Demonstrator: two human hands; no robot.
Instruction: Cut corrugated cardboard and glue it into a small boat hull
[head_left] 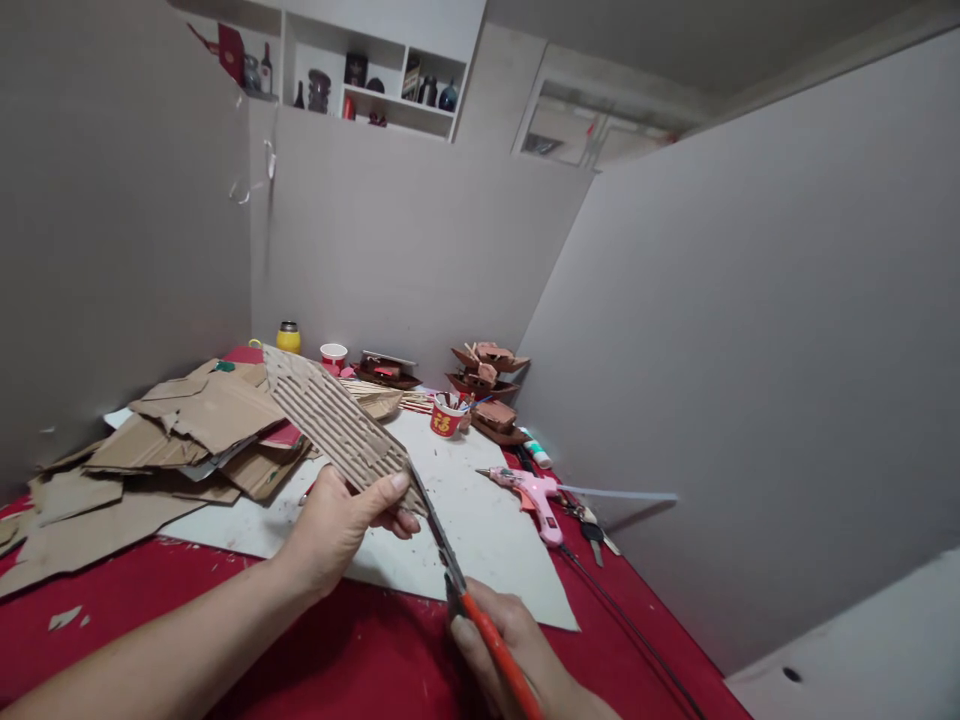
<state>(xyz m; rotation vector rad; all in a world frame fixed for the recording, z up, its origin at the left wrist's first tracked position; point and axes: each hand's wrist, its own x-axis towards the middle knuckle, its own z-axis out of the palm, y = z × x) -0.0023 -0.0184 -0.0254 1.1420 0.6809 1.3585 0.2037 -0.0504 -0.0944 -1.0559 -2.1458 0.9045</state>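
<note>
Cardboard sheet (337,422), long axis slanting up-left

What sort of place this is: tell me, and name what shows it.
Probably a craft corner, perhaps at home or in a small studio: a pink glue gun lies on the table, torn cardboard pieces are heaped at the left, and what look like model boats stand at the back.

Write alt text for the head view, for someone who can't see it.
The left hand holds ribbed cardboard while the right hand holds scissors at its edge. A cardboard pile lies to the left, a pink glue gun to the right, small model boats beyond.
</note>
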